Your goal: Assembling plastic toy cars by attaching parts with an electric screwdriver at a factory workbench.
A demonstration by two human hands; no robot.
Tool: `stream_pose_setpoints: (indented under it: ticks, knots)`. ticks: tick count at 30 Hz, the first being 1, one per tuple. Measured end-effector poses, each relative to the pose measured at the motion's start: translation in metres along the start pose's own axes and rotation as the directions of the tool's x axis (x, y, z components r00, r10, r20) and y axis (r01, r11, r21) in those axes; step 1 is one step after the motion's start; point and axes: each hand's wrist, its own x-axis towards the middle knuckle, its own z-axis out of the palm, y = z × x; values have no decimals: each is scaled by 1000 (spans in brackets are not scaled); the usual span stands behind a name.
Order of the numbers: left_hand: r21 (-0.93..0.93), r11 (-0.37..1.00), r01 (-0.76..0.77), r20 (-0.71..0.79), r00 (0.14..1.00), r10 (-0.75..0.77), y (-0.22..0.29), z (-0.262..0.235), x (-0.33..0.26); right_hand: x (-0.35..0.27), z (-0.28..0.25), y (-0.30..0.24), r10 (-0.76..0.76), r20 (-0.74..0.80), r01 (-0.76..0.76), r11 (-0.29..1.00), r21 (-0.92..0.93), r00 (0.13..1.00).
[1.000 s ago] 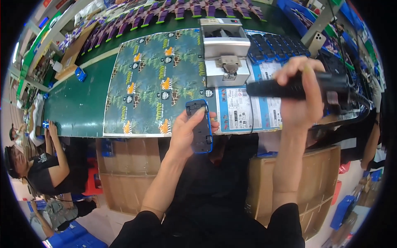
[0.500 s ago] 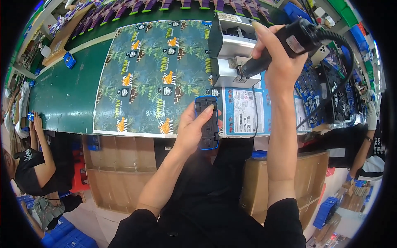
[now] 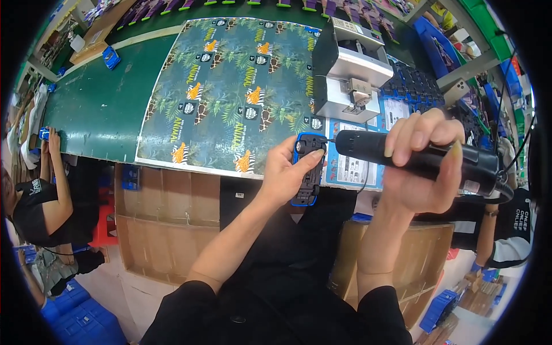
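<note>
My left hand (image 3: pixel 283 172) grips a small blue and black plastic part (image 3: pixel 309 169), held upright in front of the table edge. A black electric screwdriver (image 3: pixel 422 161) lies level in my right hand (image 3: pixel 422 155), which is shut around its body. The tool's tip points left and touches the top of the blue part. A cable runs from the screwdriver's rear end off to the right.
A green table (image 3: pixel 98 115) carries a leaf-patterned mat (image 3: pixel 230 98) and a grey metal machine (image 3: pixel 348 75). Blue trays of parts (image 3: pixel 420 86) sit at the right. Cardboard boxes (image 3: pixel 167 224) stand under the table. Another person (image 3: pixel 40 195) works at the left, and a further one (image 3: pixel 509 230) at the right.
My right hand has brought the screwdriver down from above the grey machine and turned it level, tip against the blue part. My left hand stays on the part.
</note>
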Motion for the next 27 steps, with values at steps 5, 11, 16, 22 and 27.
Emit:
stream_pose_setpoints:
  ticks: [5, 11, 16, 22, 27]
  knots:
    - [-27, 1000, -15, -4, 1000, 15, 1, 3, -3, -8, 3, 8, 36, -12, -37, 999, -21, 999]
    - [-15, 1000, -24, -18, 1000, 23, 1, 6, -1, -9, 8, 8, 25, 15, -24, 996, -84, 1000]
    - [-39, 999, -3, -17, 1000, 3, 4, 7, 2, -8, 7, 4, -2, 14, 3, 996, -86, 1000]
    - [27, 999, -37, -77, 996, 39, 14, -2, -7, -11, 24, 25, 79, -32, -81, 994, -67, 996]
    - [539, 810, -231, -64, 948, 313, -5, 7, -3, -41, -40, 27, -66, 60, 89, 763, -640, 996]
